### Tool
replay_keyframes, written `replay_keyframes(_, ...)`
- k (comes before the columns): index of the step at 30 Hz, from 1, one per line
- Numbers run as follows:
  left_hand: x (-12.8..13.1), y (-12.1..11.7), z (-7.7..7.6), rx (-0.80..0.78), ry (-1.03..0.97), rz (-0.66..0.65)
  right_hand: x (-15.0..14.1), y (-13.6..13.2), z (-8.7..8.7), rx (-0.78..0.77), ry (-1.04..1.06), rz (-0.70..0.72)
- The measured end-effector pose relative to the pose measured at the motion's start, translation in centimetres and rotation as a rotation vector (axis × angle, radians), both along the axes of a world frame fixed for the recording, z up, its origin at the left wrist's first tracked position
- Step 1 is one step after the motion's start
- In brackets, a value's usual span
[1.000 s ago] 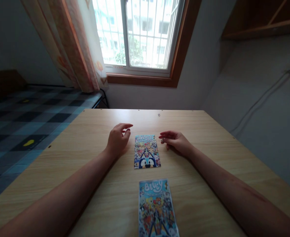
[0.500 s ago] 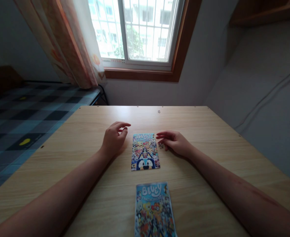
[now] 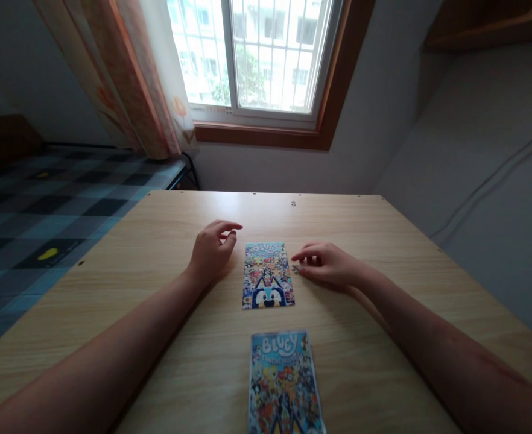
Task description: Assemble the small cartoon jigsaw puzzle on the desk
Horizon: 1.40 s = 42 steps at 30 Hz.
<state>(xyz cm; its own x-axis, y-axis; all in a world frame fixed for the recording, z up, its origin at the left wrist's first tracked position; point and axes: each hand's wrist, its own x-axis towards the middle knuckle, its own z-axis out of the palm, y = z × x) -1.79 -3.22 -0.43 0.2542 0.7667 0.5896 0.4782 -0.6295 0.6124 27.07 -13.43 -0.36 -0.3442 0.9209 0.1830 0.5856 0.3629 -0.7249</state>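
Observation:
A small jigsaw puzzle (image 3: pixel 268 276) with a crowded cartoon picture and a blue dog's face lies flat on the wooden table. My left hand (image 3: pixel 212 248) rests to its left, index finger stretched out and thumb apart, holding nothing. At the puzzle's right edge is my right hand (image 3: pixel 327 263), its curled index finger and thumb apart. By those fingertips a tiny puzzle piece (image 3: pixel 295 269) lies on the table; whether the thumb touches it is unclear. Nearer me lies a box (image 3: pixel 284 380) with a matching picture and the word "Bluey", its lower end cut off by the frame.
Another tiny piece (image 3: pixel 294 204) sits near the far edge of the table (image 3: pixel 193 374). A bed with a checked cover (image 3: pixel 98 196) stands at the left. Beyond the table are a barred window (image 3: pixel 275 60) and a curtain (image 3: pixel 134 78). A cable (image 3: pixel 487 178) runs along the right wall.
The small piece in my right hand's fingers has come down onto the table beside the puzzle. My right index finger has curled. My left hand keeps its pose; the view has tilted slightly.

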Motion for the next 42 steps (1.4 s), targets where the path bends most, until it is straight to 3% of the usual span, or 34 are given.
replay_keyframes(4, 0.2, -0.2, 0.0, -0.014, 0.010, -0.001, 0.1, -0.1, 0.5, 0.008, -0.104, 0.060)
replay_keyframes(11, 0.7, -0.3, -0.3, -0.002, 0.038, 0.013, 0.2, -0.4, 1.4, 0.003, -0.207, 0.033)
replay_keyframes(17, 0.9, -0.4, -0.2, 0.007, 0.041, 0.020, 0.4, -0.7, 1.9, -0.097, -0.330, 0.035)
replay_keyframes(29, 1.1, -1.1, -0.1, 0.100, 0.182, -0.118, 0.4, -0.9, 2.4, -0.486, 0.053, 0.239)
replay_keyframes(31, 1.2, -1.4, -0.3, 0.139, 0.246, -0.180, -0.4, -0.8, 1.8, -0.447, 0.169, 0.161)
replay_keyframes(36, 1.6, -2.1, -0.4, 0.117, 0.425, -0.303, -3.0, -0.3, 0.1, -0.159, 0.325, -0.104)
replay_keyframes(42, 1.6, -2.4, -0.5, 0.082, 0.497, -0.354, -5.3, -0.6, -1.3, -0.008, 0.281, -0.243)
